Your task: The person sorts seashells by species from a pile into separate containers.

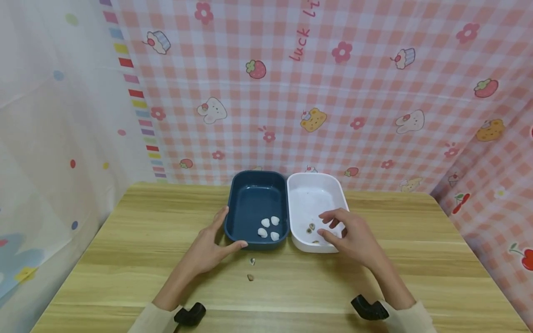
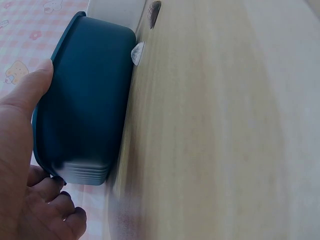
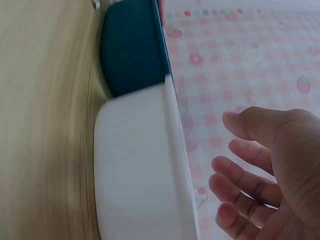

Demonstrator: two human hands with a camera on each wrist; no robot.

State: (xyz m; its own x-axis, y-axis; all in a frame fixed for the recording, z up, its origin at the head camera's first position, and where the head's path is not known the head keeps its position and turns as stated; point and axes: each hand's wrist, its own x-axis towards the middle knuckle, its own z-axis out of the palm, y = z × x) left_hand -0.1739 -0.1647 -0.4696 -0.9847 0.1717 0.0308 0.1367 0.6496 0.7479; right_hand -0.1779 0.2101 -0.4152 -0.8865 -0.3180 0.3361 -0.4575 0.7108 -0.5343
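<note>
My left hand (image 1: 206,247) spans the near left corner of a dark blue tray (image 1: 245,203). Its thumb lies along the front rim and its index finger along the left side. Inside that tray are several white shells (image 1: 265,223). Above the near right part of a white tray (image 1: 310,248) hovers my right hand (image 1: 354,236), fingers loosely curved and apart, with nothing visible between them. Several small brownish shells (image 1: 312,226) lie in the white tray, partly hidden by this hand. In the right wrist view, the right hand (image 3: 265,170) stands clear of the white wall.
In front of the blue tray, a small grey-white shell (image 1: 252,261) and a brown shell (image 1: 250,277) lie on the wooden table (image 1: 291,296). Both trays stand side by side near the back edge, close to a pink checked cloth (image 1: 266,106).
</note>
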